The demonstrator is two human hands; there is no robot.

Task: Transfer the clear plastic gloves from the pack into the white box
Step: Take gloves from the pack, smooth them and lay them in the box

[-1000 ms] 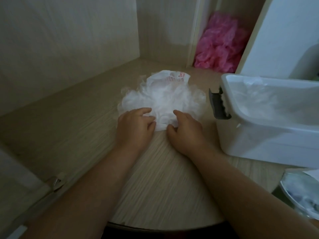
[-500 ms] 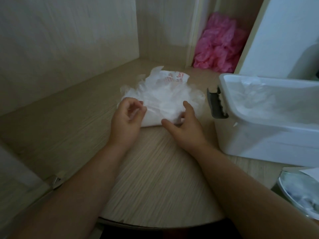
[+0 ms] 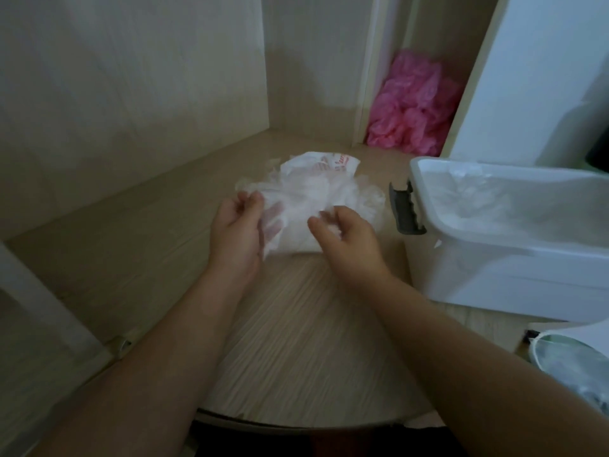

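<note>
Since a second ago, the left hand and right hand have stopped pressing the clear gloves flat and now pinch up a bunch, likely bound for the white box.

On the left grip, saw the lower fingers only dimly, veiled behind the film of the clear plastic gloves. Of the right grip, could not make out the fingertips, smeared into that heap. Could not read the blurred red print on the pack. Lost the white box and a pale rounded thing past the right edge.
</note>
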